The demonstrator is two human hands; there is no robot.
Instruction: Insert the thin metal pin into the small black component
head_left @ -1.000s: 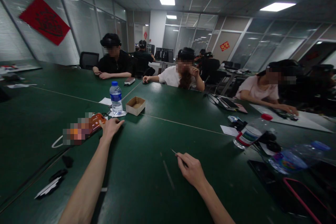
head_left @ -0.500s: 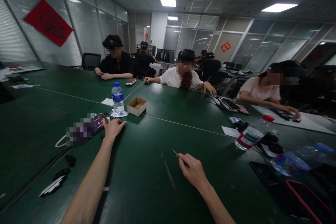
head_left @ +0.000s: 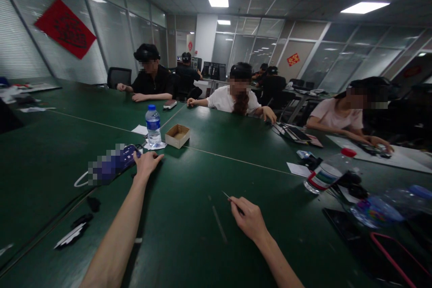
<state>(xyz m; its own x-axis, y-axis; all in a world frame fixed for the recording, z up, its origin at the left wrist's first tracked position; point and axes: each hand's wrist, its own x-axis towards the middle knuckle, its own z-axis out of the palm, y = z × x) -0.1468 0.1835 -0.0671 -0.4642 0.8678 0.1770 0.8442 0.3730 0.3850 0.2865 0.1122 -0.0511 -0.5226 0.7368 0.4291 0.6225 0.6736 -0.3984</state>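
Note:
My left hand (head_left: 148, 165) reaches out over the green table with its fingers apart. A fingertip is at the right end of a phone with a lit purple-blue screen (head_left: 127, 156), partly blurred out. Just beyond that hand, a water bottle with a blue cap (head_left: 153, 127) stands on white paper, beside an open cardboard box (head_left: 177, 137). My right hand (head_left: 248, 217) is closed in a pinch low over the table. From its fingertips sticks a thin pointed metal tool (head_left: 226, 195); the rest of it is hidden in the hand.
At right stand a red-capped bottle (head_left: 326, 173), a lying blue-capped bottle (head_left: 381, 209) and a red-rimmed phone (head_left: 403, 258). Black cables (head_left: 40, 231) and a small black-and-white item (head_left: 72, 234) lie at left. Several people sit across the table (head_left: 232, 139).
The view has shifted slightly, moving everything a little to the right. The phone screen looks bluer. The person at the far left has lifted a hand. Both my hands hold their poses.

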